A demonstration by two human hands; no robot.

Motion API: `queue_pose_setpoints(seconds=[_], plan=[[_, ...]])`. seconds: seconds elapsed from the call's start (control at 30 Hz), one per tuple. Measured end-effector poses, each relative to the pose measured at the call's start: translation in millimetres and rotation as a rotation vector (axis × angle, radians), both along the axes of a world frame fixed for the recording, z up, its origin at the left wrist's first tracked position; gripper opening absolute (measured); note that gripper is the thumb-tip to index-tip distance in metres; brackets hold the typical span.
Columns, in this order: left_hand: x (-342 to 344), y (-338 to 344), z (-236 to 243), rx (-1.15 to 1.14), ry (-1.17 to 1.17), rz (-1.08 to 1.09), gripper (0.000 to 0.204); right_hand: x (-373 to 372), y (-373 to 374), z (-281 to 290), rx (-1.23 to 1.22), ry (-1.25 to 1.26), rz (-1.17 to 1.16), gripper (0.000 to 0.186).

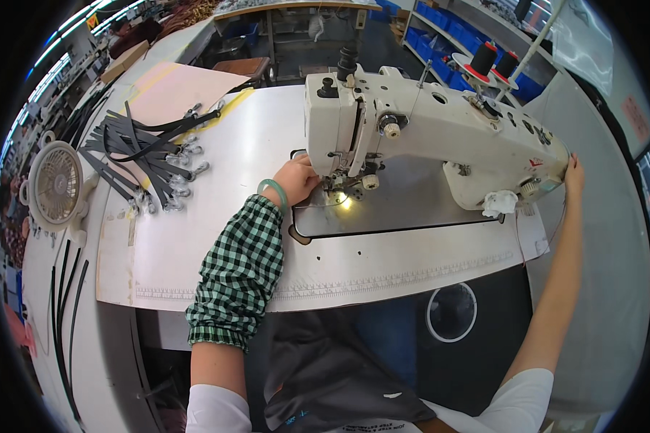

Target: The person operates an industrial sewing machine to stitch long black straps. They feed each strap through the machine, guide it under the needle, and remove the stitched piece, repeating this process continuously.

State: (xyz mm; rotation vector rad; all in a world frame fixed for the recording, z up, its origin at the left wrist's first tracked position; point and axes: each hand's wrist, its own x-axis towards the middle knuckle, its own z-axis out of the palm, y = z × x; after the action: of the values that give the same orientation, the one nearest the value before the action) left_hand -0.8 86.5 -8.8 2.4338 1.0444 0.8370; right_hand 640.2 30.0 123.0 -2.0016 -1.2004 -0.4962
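Note:
A white industrial sewing machine point(412, 123) stands on a white table point(397, 267) with a steel bed plate point(383, 216). My left hand point(296, 175), below a green bangle and checked sleeve, is beside the lit needle and presser foot point(337, 189); its fingers curl in, and whatever they hold is hidden. My right hand point(573, 173) reaches to the far right end of the machine, fingers closed on the rim of the handwheel point(562, 162).
Dark straps with metal fittings point(148, 155) lie on pink sheets point(170, 90) at left, beside a white fan point(56, 184) and long black strips point(72, 303). Thread cones point(484, 61) stand behind the machine. Blue bins point(433, 47) fill shelving at the back.

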Motion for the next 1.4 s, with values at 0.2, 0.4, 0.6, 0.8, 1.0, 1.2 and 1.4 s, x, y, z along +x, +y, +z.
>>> queue_pose_setpoints(seconds=[0.2,0.4,0.6,0.8,1.0,1.2,1.4], plan=[[-9.9,-5.3,-0.4,-0.011,0.012,0.034,0.01,-17.0,5.1,-15.5,-0.113,0.554,-0.034,0.046],[-5.1,-8.2,3.0,0.129,0.126,0.13,0.011,15.2,3.8,-53.1,0.157,0.433,0.014,0.048],[6.5,-49.2,12.8,0.128,0.22,0.298,0.01,47.6,-19.0,-36.9,0.014,0.363,0.141,0.047],[2.3,-54.1,4.9,0.107,0.001,0.301,0.007,5.7,-16.9,-39.0,0.093,0.55,0.13,0.044],[-2.2,-41.1,2.9,0.103,-0.025,0.184,0.007,-4.1,-18.5,-31.2,0.094,0.554,0.102,0.042],[-5.2,-38.5,0.5,0.082,-0.046,0.147,0.009,6.0,-12.3,-13.5,-0.118,0.496,0.056,0.043],[-2.6,-39.6,2.7,0.069,-0.046,0.131,0.011,9.1,-19.2,-61.4,0.266,0.541,0.129,0.036]])
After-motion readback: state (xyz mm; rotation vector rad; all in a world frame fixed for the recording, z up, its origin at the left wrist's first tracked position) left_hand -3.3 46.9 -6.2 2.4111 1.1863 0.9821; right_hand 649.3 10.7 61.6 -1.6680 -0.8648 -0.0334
